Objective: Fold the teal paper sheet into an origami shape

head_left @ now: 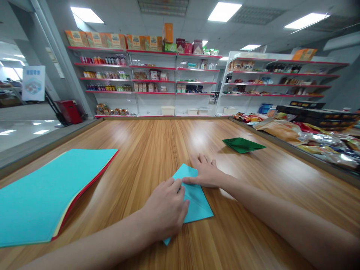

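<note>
A folded sheet of light blue paper (197, 204) lies on the wooden table, with crease lines across it and one corner pointing away from me. Over its left side my left hand (167, 206) is closed, its curled fingers pressed on the paper and hiding part of it. My right hand (207, 173) rests at the paper's upper right edge, fingers spread; the thumb touches the paper, while the other fingers reach past it. Beyond the right hand sits a folded dark green paper piece (243, 145).
A stack of coloured paper (64, 187), light blue on top with red and cream edges, lies at the left of the table (135, 157). Bagged snacks (281, 129) and black boxes (317, 114) fill the right side. Stocked shelves (152, 80) stand behind.
</note>
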{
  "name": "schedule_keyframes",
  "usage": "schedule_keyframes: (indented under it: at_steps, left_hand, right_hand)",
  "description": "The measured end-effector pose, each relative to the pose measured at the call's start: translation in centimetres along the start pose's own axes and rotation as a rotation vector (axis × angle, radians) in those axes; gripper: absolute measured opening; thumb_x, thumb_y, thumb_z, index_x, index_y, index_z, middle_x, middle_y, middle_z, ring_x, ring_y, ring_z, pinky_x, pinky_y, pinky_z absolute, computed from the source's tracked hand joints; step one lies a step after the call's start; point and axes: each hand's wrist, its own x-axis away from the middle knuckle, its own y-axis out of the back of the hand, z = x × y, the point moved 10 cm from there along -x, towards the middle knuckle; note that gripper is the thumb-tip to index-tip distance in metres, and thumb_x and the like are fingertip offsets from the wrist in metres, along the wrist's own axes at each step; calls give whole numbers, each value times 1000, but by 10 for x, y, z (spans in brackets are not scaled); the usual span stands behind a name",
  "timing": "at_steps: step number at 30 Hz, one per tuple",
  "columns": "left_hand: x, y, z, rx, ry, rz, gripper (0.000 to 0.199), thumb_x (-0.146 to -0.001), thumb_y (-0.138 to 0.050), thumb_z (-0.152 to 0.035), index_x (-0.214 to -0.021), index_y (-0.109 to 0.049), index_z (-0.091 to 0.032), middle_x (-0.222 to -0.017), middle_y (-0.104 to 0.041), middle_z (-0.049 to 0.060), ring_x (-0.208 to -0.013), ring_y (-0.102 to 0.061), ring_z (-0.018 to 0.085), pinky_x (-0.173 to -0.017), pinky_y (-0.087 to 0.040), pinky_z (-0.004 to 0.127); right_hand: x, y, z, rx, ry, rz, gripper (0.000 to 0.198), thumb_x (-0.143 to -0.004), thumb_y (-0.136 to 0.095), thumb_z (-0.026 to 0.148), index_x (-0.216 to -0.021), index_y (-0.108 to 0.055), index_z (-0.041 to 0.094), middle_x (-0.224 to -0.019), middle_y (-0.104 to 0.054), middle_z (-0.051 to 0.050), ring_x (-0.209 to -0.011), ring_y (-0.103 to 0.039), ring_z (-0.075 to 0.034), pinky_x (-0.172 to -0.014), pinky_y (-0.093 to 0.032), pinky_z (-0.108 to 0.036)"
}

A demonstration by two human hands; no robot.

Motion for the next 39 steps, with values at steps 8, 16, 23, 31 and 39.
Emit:
schedule_keyframes:
  at_steps: [8,16,23,31,39]
  left_hand:
    - [4,1,-15,-20,-58,-1,32,-90,-40,-26,-108,-58,-6,-103,-54,16,-93,-49,26,-83,-49,40]
    - [0,-3,-30,-109,-89,30,34,-91,-35,-27,-94,-64,-8,-93,-55,16,-91,-48,30,-81,-48,49]
    - [3,4,-20,97,-19,7,40,-88,-44,-34,-114,-56,-6,-116,-50,18,-107,-48,29,-95,-43,44]
    - [-2,-4,11,18,152,-43,41,-89,-41,-38,-110,-58,-7,-110,-57,19,-107,-50,32,-92,-43,51]
    - [-8,-6,31,17,142,-75,42,-94,-34,-30,-123,-53,-6,-128,-52,17,-118,-45,28,-102,-38,46]
  right_hand:
    - [-2,-3,3,-45,-45,-42,122,-58,-59,76,-148,-5,15,-150,-15,-23,-138,-5,-43,-103,-7,-63]
    - [-18,8,5,-65,-55,-151,110,-62,-50,79,-145,-18,14,-146,-26,-23,-134,-19,-43,-100,-14,-65]
    - [-29,15,-2,-60,-19,-307,102,-69,-42,79,-144,-23,12,-143,-32,-22,-133,-24,-40,-103,-15,-59]
    - [-4,1,14,-99,251,-127,110,-67,-52,75,-149,-8,16,-152,-14,-18,-140,-9,-36,-110,-11,-52]
    - [-8,-3,14,-114,180,34,123,-61,-55,78,-148,0,11,-153,-1,-20,-141,5,-35,-111,0,-52]
